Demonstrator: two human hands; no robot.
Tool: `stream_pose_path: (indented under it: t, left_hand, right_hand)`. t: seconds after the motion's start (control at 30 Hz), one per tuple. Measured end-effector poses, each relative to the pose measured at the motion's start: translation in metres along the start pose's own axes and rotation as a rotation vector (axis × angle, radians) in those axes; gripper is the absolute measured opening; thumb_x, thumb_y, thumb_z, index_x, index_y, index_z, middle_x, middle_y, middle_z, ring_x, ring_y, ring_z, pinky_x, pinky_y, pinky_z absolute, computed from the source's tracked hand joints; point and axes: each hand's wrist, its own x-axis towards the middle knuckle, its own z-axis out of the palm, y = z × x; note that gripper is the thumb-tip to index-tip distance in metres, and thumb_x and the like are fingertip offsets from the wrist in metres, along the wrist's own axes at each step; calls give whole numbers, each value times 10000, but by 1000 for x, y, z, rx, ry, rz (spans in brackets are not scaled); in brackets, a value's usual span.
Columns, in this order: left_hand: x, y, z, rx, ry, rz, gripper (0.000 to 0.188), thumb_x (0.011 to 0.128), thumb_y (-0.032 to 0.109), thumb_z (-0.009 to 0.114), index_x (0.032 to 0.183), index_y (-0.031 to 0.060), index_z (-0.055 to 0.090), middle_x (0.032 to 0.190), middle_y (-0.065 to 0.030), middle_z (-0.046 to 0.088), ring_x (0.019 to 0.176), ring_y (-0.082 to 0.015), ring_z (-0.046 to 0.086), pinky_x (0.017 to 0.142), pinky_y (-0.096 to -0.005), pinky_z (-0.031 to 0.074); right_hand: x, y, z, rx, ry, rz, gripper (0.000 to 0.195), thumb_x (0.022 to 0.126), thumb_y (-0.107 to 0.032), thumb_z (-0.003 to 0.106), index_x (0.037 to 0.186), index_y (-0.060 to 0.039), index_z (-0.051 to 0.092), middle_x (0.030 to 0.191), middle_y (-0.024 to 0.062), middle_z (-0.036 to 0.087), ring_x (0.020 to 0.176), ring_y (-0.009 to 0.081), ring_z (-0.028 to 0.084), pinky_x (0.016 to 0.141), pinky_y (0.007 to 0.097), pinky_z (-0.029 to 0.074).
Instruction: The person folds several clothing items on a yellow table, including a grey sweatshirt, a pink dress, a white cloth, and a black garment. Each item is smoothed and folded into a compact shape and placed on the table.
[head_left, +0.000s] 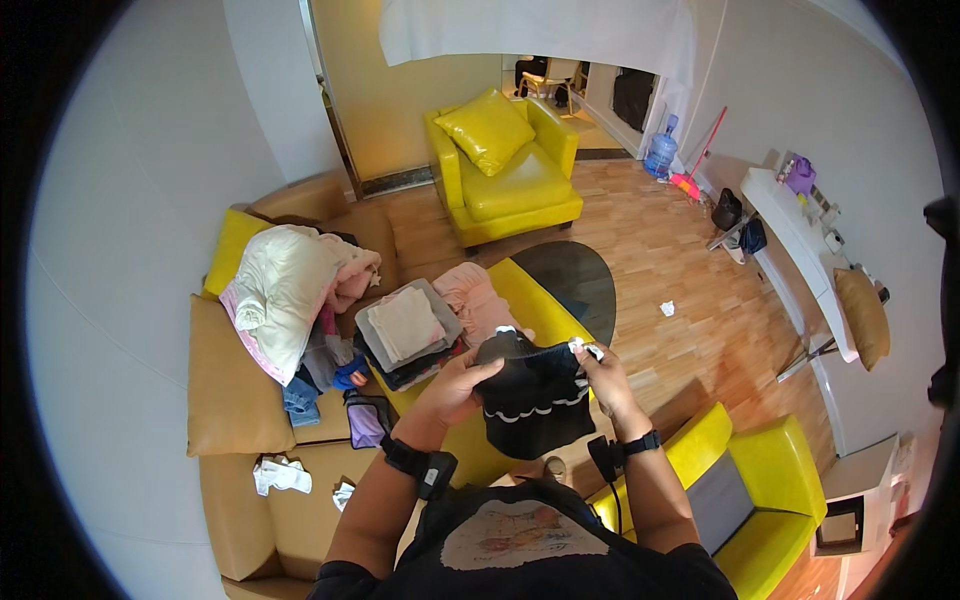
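A black garment with white wavy trim (536, 409) hangs between my two hands in front of my body. My left hand (459, 386) pinches its upper left part between thumb and fingers. At the upper right edge, by a white trimmed bit, my right hand (602, 375) grips it. Just beyond the garment, a stack of folded clothes (409, 326) rests on a yellow bench (544, 296), with a cream folded cloth on top. Beside the stack lies a pink ruffled garment (474, 300).
On the tan sofa (240, 382) lie a white quilt (285, 270), jeans (301, 401), a purple-and-black pouch (367, 424) and white socks (281, 475). A yellow armchair (514, 187) stands ahead; another yellow seat (772, 517) is at right. A dark oval table (577, 277) adjoins the bench.
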Motion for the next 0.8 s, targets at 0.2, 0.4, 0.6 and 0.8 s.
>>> stream_pose_path:
  t: [0.2,0.4,0.6,0.8]
  left_hand:
    - [25,-17,21,176,102,72,445,1054,236,580,1433,8,531,1342,-82,631,1195,-159,604,1040,-324,469]
    - [43,-27,58,752,76,249,459,1080,371,502,1314,-11,603,1124,-64,667,1034,-161,610,927,-298,485]
    - [38,0,49,1124,139,23,416,998,322,660,1238,-16,623,1146,-126,684,1070,-212,633,949,-331,487]
    - [50,-43,18,1208,446,587,300,913,187,766,1118,9,637,1011,-126,669,996,-252,649,893,-354,506]
  right_hand:
    - [-1,-6,-34,-584,44,-555,508,851,-88,752,1302,14,542,1175,234,664,1087,380,666,959,408,511]
    - [2,-19,-22,-609,-251,-691,603,808,-21,751,1371,-13,537,1285,220,624,1086,349,658,984,397,494]
    - [-5,-38,-29,61,-359,126,292,988,-10,541,1266,-32,626,1123,5,658,1019,100,609,916,237,485]
    - [-13,-55,-8,230,-214,319,362,977,-39,567,1325,60,577,1179,99,676,1046,171,641,920,279,510]
